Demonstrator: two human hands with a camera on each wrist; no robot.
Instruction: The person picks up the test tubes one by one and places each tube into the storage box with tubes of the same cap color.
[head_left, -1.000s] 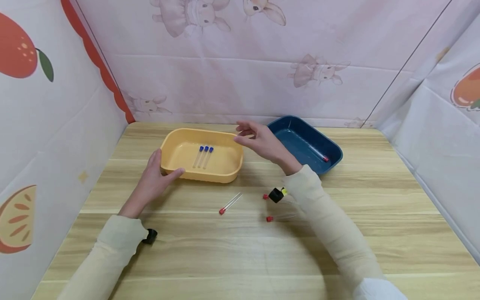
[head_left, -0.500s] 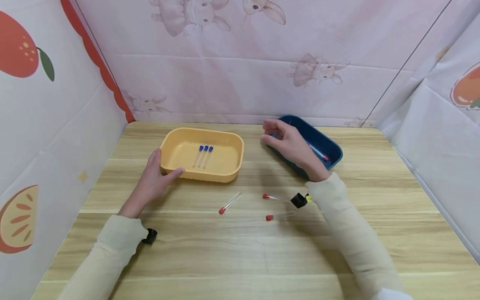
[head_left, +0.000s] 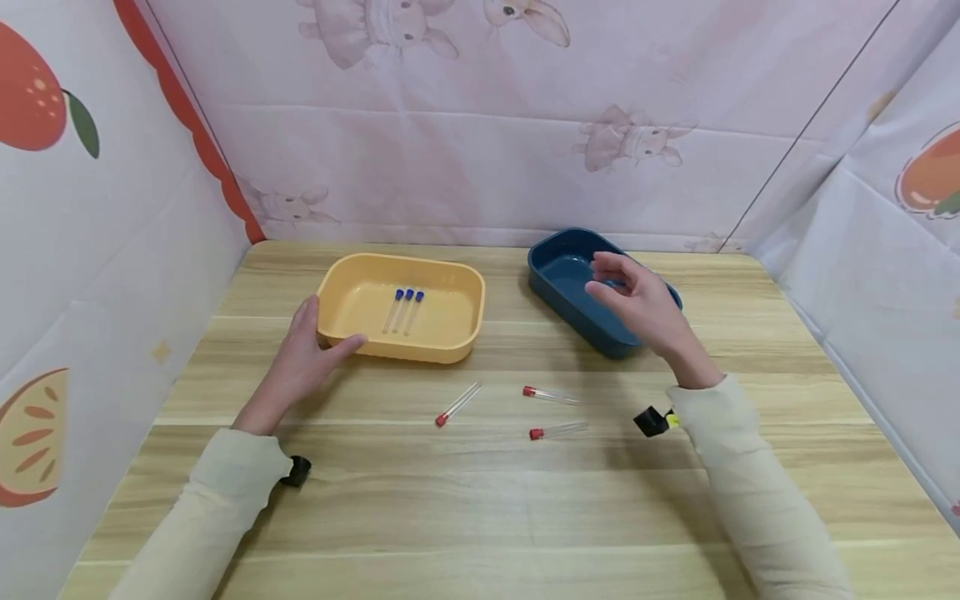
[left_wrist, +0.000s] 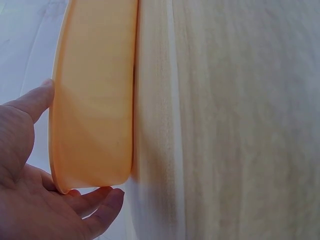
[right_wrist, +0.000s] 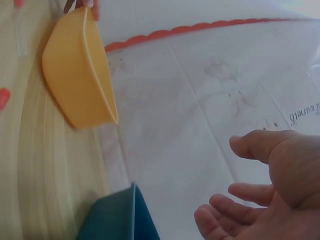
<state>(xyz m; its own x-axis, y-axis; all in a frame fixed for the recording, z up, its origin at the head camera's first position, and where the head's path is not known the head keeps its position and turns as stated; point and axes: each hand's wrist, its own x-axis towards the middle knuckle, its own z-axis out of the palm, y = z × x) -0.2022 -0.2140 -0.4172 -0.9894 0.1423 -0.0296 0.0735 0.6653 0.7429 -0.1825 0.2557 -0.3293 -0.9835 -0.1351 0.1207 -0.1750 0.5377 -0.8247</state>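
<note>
My left hand [head_left: 296, 362] grips the near left corner of the yellow bin [head_left: 405, 353], thumb on the rim and fingers round the end; the left wrist view shows the hand [left_wrist: 55, 185] on the bin [left_wrist: 95, 100]. Three blue-capped tubes [head_left: 403, 312] lie side by side in that bin. Above the blue bin [head_left: 573, 312] my right hand [head_left: 648, 308] hangs with relaxed, parted fingers and nothing visible between them. Three red-capped tubes lie on the table: one at the left [head_left: 457, 406], one at the upper right [head_left: 551, 395], one at the lower right [head_left: 558, 431].
The wooden table [head_left: 480, 517] meets a patterned cloth backdrop [head_left: 480, 183] at its back edge, with cloth sides at left and right. A gap separates the two bins. Black wrist devices sit at the left [head_left: 297, 472] and right [head_left: 651, 421] cuffs.
My right hand has moved right, from beside the yellow bin to over the blue bin, now covering the red-capped tube seen there earlier. My left hand keeps its grip.
</note>
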